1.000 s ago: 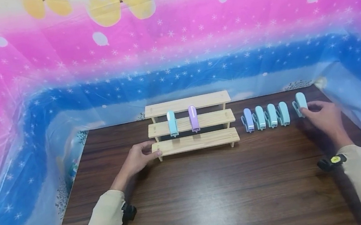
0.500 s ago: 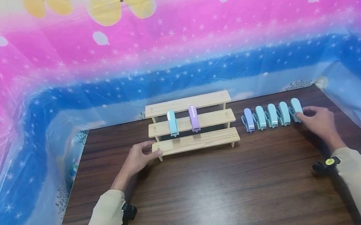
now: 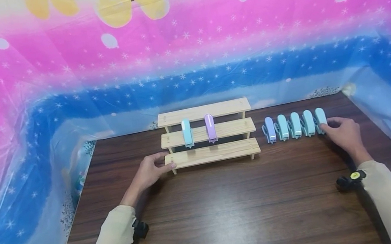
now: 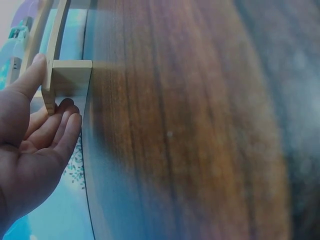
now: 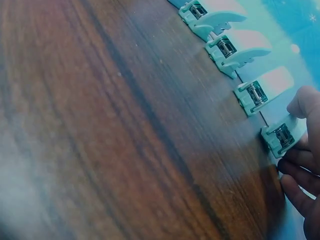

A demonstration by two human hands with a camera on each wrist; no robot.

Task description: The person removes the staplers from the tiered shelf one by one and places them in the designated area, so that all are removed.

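My left hand (image 3: 150,170) grips the left end of the lowest board of a three-tier wooden rack (image 3: 211,153), thumb on top and fingers beneath. In the left wrist view the fingers curl under the board's end (image 4: 50,87). My right hand (image 3: 345,132) pinches a mint stapler (image 3: 320,119) standing upright at the right end of a row. That stapler (image 5: 284,135) shows a dark metal part in the right wrist view. Left of it stand several more mint staplers (image 3: 295,125) and one periwinkle stapler (image 3: 269,130).
On the rack's middle board stand a light blue stapler (image 3: 187,132) and a purple stapler (image 3: 210,128). Behind the brown wooden table (image 3: 223,210) hangs a pink and blue patterned cloth (image 3: 188,69), which also lines both sides.
The right hand has brought the mint stapler leftward and lowered it to the row's right end. Its gap to the neighbouring stapler has narrowed. The left hand stays on the rack.
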